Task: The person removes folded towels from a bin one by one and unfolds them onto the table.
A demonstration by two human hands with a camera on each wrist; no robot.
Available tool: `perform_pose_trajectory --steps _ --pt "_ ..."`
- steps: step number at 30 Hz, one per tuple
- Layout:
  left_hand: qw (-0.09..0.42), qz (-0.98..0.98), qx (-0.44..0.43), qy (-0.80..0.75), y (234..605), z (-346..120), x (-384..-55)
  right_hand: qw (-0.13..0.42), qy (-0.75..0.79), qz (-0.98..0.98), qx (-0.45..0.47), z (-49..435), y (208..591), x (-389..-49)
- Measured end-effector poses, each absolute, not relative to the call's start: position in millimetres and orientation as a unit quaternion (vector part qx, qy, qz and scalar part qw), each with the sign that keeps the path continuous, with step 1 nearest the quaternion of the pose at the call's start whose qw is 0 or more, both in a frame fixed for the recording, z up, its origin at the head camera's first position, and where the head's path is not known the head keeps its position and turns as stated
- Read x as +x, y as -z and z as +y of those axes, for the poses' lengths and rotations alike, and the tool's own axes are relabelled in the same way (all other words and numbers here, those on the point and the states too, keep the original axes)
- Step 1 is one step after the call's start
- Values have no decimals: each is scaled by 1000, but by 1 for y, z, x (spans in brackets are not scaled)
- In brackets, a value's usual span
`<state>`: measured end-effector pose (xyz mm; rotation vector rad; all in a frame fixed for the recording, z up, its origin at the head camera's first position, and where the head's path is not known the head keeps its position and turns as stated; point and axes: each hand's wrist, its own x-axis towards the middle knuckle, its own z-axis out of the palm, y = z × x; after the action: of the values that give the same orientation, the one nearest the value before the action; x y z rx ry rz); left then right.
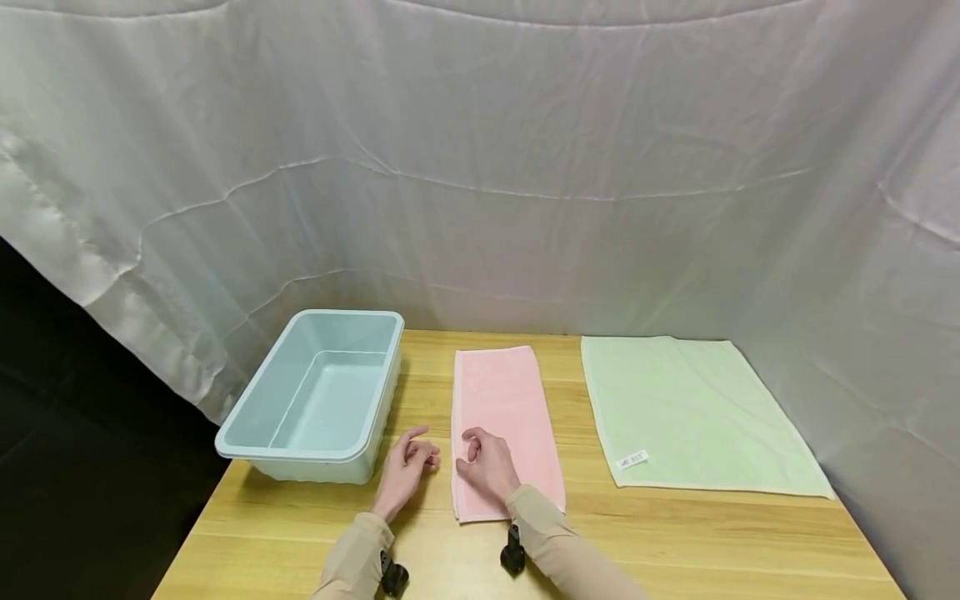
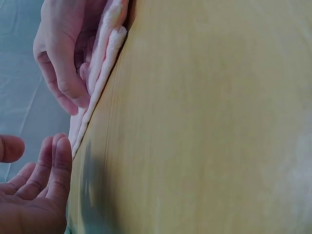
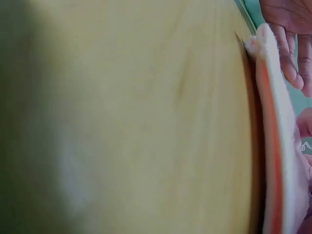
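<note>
A pink towel [image 1: 510, 392], folded into a long strip, lies on the wooden table in front of me. Over its near part is my right hand [image 1: 491, 468], fingers loosely bent and fingertips right at the cloth near its left edge. The left wrist view shows this hand [image 2: 61, 48] beside the towel's stacked layers [image 2: 100, 73]. My left hand [image 1: 408, 473] hovers between the towel and a light blue bin, its fingers relaxed with nothing in them. In the right wrist view the folded edge [image 3: 275, 126] appears at the right.
To the left stands the light blue plastic bin [image 1: 382, 400], with nothing visible inside. A light green towel [image 1: 690, 417] with a small white label [image 1: 633, 459] is spread flat at the right. Grey curtains [image 1: 525, 167] hang behind the wooden table [image 1: 675, 533].
</note>
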<state>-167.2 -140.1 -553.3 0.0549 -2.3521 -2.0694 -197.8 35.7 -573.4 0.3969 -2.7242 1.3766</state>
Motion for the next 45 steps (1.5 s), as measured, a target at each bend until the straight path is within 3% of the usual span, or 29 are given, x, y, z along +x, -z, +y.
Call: perform_pose_trajectory --steps 45 --pt "3 -740 23 673 551 -141 -167 8 -362 -903 232 44 568 -207"
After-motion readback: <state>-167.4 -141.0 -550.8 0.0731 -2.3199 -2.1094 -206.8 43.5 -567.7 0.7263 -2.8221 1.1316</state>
